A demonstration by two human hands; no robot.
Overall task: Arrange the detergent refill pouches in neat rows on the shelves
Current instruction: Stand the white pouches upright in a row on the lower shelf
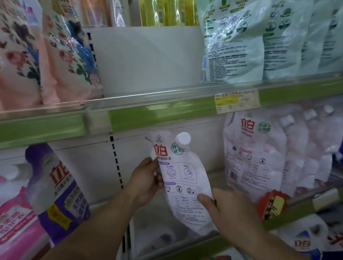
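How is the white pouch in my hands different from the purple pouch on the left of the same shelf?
The white pouch is held up by both hands, left hand and right hand; the purple pouch leans on the shelf untouched. The white pouch shows fine print and icons; the purple pouch shows a bold coloured front. Both carry the same red logo.

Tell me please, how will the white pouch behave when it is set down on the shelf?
The white pouch bends in a curve between the left hand and right hand, so it is probably floppy. It may slump unless leaned on the pouch row. Its film looks glossy, perhaps slippery.
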